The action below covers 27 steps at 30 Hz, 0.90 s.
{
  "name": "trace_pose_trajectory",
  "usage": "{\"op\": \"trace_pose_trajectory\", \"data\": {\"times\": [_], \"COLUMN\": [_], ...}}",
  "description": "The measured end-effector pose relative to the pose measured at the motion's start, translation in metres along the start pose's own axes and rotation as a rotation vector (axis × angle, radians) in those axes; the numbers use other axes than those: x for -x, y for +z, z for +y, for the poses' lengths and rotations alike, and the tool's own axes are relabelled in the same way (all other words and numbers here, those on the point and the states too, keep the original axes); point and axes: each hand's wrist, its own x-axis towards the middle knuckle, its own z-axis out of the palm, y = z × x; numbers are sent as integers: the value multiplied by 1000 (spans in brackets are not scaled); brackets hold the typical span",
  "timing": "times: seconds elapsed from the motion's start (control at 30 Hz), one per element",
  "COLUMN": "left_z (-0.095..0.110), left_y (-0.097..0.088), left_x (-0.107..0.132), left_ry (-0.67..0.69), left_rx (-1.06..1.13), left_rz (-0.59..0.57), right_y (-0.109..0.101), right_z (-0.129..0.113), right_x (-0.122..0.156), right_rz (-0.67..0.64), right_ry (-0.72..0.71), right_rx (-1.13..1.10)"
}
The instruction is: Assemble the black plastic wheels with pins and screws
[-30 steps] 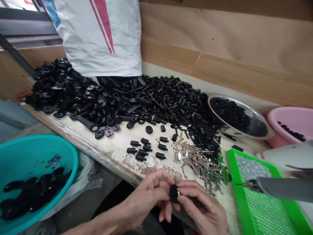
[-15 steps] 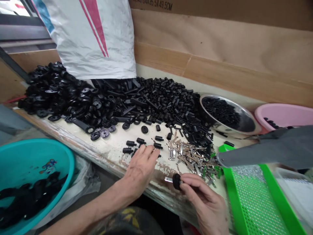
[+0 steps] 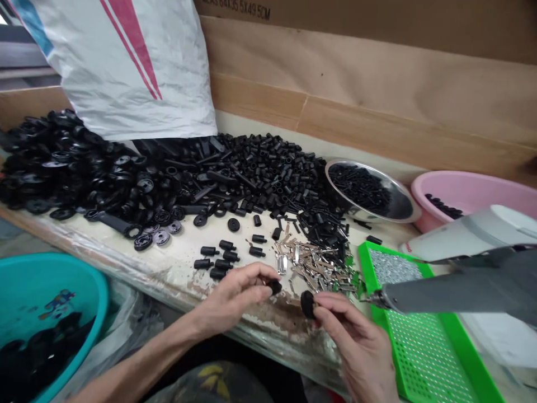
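My left hand pinches a small black plastic piece, mostly covered by the fingers, probably one of the black cylinders. A round black plastic knob is held between the thumb and fingers of my right hand. A thin strip seems to stick out on the knob's left side, though it is hard to make out. The two held parts face each other with a gap between them. Several black cylinders with thin pegs lie just beyond my left hand. A heap of small metal strips spreads beyond both hands.
Black plastic parts are piled along the back. A steel bowl, a pink basin and a green tray stand right. A grey powered driver reaches over the tray. A teal basin sits left.
My left hand has lifted from the loose cylinders with a small black piece and moved right, toward the knob. My right hand keeps its hold. The view has shifted right.
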Motion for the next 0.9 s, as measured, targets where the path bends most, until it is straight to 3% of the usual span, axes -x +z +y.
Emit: {"op": "trace_pose_trajectory", "data": {"times": [0.1, 0.2, 0.43, 0.57, 0.9], "left_z": [2, 1, 2, 0, -2], "left_y": [6, 14, 23, 22, 22], "left_x": [2, 4, 2, 2, 7], "left_ry": [-119, -151, -166, -158, -178], "left_rx": [561, 781, 852, 864, 745], "left_rz": [-29, -47, -37, -21, 13], "right_y": [1, 5, 21, 26, 12], "right_z": [-7, -14, -12, -11, -23], "right_x": [-4, -6, -2, -2, -7], "right_rz": [-25, -76, -96, -74, 91], "right_ry": [-29, -59, 3, 4, -20], "right_rx": [17, 63, -145, -120, -115]}}
